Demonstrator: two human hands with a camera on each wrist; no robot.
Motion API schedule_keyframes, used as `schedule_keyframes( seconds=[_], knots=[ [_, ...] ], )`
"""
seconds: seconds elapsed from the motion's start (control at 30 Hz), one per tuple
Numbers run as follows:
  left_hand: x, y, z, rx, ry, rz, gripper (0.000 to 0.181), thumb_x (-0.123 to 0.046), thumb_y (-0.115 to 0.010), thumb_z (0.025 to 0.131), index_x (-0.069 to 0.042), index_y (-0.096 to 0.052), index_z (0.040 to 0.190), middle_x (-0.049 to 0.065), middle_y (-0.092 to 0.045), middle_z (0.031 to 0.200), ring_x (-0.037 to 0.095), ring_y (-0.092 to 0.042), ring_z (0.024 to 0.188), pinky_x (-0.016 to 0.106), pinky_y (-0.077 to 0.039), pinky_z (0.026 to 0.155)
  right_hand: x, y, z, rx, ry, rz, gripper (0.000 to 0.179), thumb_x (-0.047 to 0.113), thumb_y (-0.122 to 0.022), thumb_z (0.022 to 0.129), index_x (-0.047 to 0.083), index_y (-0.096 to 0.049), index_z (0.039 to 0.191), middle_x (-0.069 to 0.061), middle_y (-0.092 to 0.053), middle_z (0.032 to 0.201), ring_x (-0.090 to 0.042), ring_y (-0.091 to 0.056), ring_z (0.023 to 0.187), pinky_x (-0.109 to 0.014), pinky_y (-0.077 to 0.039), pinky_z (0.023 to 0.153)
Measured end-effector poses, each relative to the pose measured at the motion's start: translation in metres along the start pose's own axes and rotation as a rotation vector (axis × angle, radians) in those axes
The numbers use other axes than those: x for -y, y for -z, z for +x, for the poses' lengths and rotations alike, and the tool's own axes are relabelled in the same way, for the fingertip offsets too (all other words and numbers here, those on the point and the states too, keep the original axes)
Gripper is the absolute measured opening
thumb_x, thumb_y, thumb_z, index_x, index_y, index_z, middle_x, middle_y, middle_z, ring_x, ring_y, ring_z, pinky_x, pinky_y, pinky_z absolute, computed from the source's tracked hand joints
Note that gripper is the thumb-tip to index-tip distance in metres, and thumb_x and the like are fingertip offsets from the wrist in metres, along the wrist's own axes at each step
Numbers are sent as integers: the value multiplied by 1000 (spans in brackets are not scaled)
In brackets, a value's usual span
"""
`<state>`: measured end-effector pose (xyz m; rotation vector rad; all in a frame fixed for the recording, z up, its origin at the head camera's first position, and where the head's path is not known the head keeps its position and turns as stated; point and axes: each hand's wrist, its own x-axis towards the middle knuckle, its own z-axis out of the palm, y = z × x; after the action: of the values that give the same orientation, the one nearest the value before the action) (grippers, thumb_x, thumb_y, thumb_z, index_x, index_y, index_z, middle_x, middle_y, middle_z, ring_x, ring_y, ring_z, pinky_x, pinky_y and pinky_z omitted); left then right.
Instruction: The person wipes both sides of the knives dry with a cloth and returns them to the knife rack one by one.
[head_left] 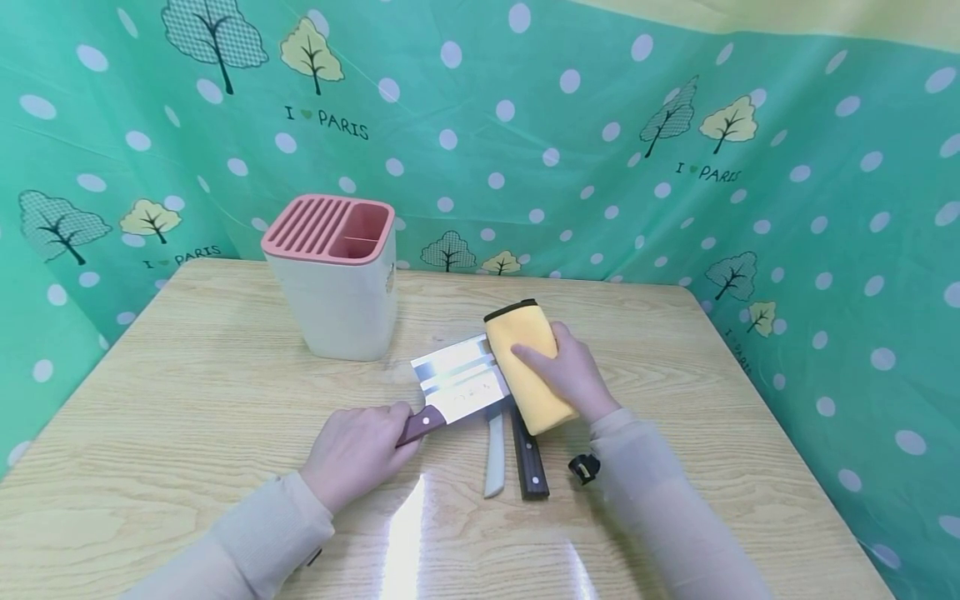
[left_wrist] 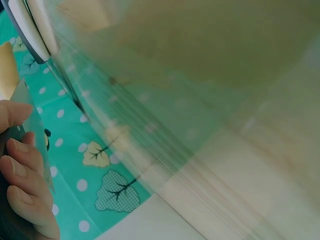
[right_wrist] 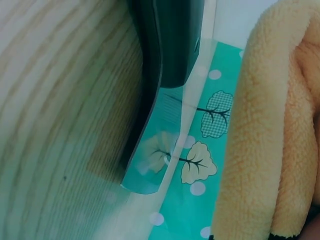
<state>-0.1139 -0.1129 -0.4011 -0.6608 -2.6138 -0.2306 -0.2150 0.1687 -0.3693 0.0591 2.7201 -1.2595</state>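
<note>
My left hand [head_left: 363, 450] grips the dark brown handle of a cleaver [head_left: 461, 383], its broad shiny blade pointing up and to the right. In the left wrist view the curled fingers [left_wrist: 25, 172] show at the left edge. My right hand [head_left: 566, 371] holds a folded yellow towel [head_left: 528, 367] with a black edge, which overlaps the far end of the blade. That towel's fluffy folds [right_wrist: 255, 125] fill the right side of the right wrist view. Below the cleaver lie a knife with a pale handle [head_left: 495, 458] and one with a black handle [head_left: 531, 467], their blades hidden.
A white knife holder [head_left: 341, 308] with a pink slotted top stands at the back left of the wooden table [head_left: 187, 400]. A small black object [head_left: 584, 468] shows beside the right sleeve. Green patterned cloth [head_left: 480, 150] hangs behind and along the sides.
</note>
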Motion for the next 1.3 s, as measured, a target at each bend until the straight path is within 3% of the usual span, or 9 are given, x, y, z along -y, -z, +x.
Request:
schedule_keyframes(
  seconds=[0.47, 0.87, 1.3],
  knots=[
    [-1, 1, 2, 46, 15, 9, 36, -31, -72, 86, -17, -43, 69, -10, -32, 51, 7, -28, 43, 25, -24, 39, 6, -3, -3, 21, 28, -4, 64, 59, -67, 86, 17, -47, 130, -12, -65, 88, -22, -65, 63, -34, -53, 55],
    [-2, 1, 2, 51, 16, 4, 37, -31, -72, 86, -17, -43, 68, -10, -32, 51, 6, -29, 43, 24, -24, 40, 11, -6, -7, 40, 30, 21, 64, 57, -69, 86, 18, -47, 133, -12, -66, 89, -22, -66, 64, -36, -54, 54],
    [-3, 1, 3, 59, 16, 16, 38, -32, -72, 86, -17, -43, 67, -10, -31, 51, 7, -29, 43, 25, -24, 40, 13, -12, -11, 60, 46, 46, 57, 54, -71, 85, 19, -50, 125, -13, -66, 85, -23, -67, 60, -37, -55, 52]
  ],
)
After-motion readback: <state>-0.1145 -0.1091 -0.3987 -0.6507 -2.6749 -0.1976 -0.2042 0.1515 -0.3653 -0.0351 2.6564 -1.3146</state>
